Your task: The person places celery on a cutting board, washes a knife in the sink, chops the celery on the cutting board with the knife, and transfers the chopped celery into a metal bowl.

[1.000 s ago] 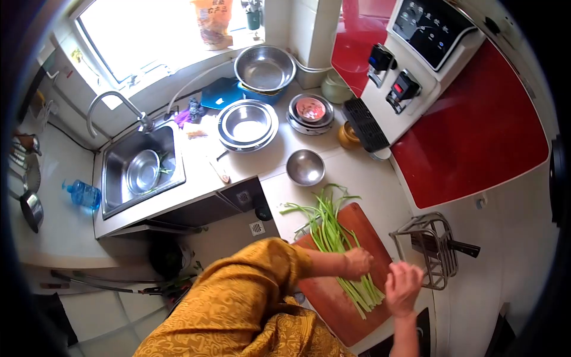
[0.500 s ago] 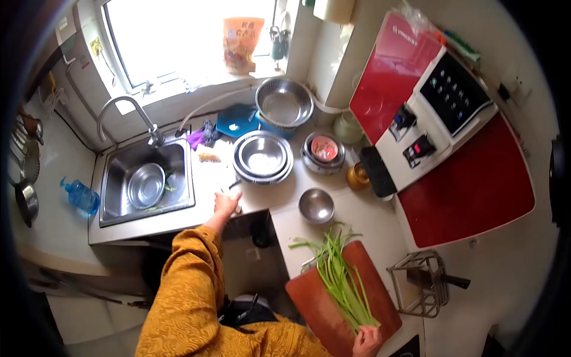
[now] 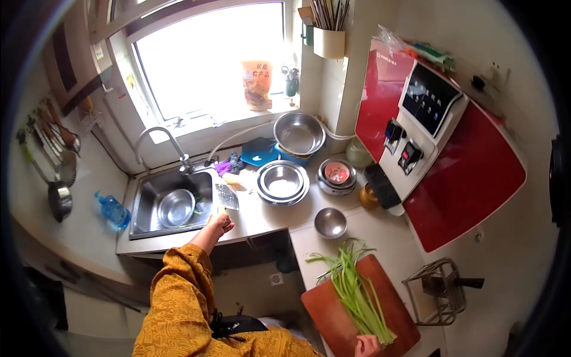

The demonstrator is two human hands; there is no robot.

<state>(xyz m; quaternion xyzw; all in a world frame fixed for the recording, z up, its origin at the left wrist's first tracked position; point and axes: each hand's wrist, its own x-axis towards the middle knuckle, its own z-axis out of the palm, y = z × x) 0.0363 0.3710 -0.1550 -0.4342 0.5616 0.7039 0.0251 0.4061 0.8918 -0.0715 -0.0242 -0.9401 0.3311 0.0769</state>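
Observation:
My left hand (image 3: 221, 224) is closed round the handle of a wide-bladed knife (image 3: 228, 197) at the counter edge, right of the sink. The blade points away from me and looks wet. A bundle of long green stalks (image 3: 357, 291) lies lengthwise on a reddish-brown cutting board (image 3: 326, 309). At the near end of the bundle, my right hand (image 3: 367, 345) has its fingers curled against the stalks; its lower part is cut off by the frame edge.
The sink (image 3: 143, 205) holds a metal basin (image 3: 176, 208). Nested bowls (image 3: 281, 181), a small steel bowl (image 3: 331, 223) and a colander (image 3: 299, 133) stand on the counter. At right are a water dispenser (image 3: 416, 131) and a rack (image 3: 437, 297) with a dark-handled knife.
My left hand has left the stalks, reached across to the counter by the sink and lifted the knife leftward. My right hand has moved down to the near stalk ends. The view has shifted.

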